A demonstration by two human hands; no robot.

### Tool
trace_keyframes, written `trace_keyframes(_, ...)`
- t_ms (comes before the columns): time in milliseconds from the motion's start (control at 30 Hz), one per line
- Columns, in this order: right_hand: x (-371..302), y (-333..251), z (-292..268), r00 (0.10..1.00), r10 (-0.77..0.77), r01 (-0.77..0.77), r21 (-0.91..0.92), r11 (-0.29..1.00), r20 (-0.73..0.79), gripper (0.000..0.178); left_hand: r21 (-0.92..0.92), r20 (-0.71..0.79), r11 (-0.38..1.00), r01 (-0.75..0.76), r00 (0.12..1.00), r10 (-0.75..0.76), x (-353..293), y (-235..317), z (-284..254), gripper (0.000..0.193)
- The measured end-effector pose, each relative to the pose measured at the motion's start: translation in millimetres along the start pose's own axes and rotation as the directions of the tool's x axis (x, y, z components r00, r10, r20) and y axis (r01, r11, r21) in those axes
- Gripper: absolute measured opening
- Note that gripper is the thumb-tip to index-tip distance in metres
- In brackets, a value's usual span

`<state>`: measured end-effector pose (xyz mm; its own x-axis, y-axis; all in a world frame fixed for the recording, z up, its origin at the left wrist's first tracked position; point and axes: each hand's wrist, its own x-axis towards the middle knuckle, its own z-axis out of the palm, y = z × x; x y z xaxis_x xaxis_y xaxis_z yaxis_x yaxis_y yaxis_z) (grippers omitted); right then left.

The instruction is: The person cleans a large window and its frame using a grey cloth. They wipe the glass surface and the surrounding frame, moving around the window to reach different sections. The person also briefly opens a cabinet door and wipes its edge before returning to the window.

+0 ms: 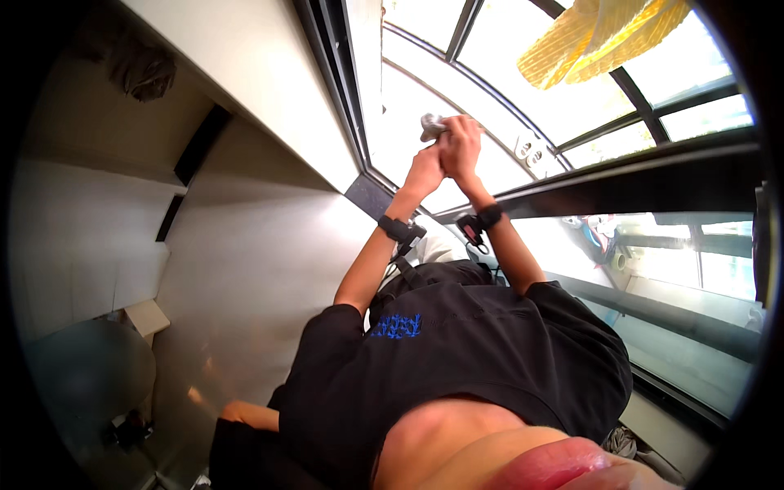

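Both my hands are raised together in front of the bright window area, the fingers closed round a grey crumpled cloth [431,126]. My left hand [425,170] is lower and to the left, pressed against the right one. My right hand [462,147] wraps the cloth from above, its knuckles toward the window. A bunched end of the cloth sticks out past the fingers on the left; the rest of it is hidden in the grip. Each wrist wears a black band with a small device.
A pale ledge [482,122] curves below black-framed windows. On it lie two small white objects with dark marks [529,149]. A yellow pleated piece [600,45] hangs at the upper right. Close on my left stands a smooth grey panel [245,237]; glass with a dark rail [629,184] is on my right.
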<state>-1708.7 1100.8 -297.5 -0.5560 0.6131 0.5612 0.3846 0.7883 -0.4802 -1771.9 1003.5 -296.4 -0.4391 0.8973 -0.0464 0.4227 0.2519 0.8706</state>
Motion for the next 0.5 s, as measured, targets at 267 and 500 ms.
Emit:
trace_keyframes(267,-25,140,158,0.037,0.337,-0.944,-0.077,0.321,0.941,0.029,0.436,0.29,0.879,0.192,0.895,-0.34,73,-118,17,0.039)
trace_keyframes(500,29,255,181,-0.097,0.291,-0.995,-0.084,-0.058,0.952,0.029,0.336,0.453,0.94,-0.057,0.885,-0.109,202,-97,48,0.041)
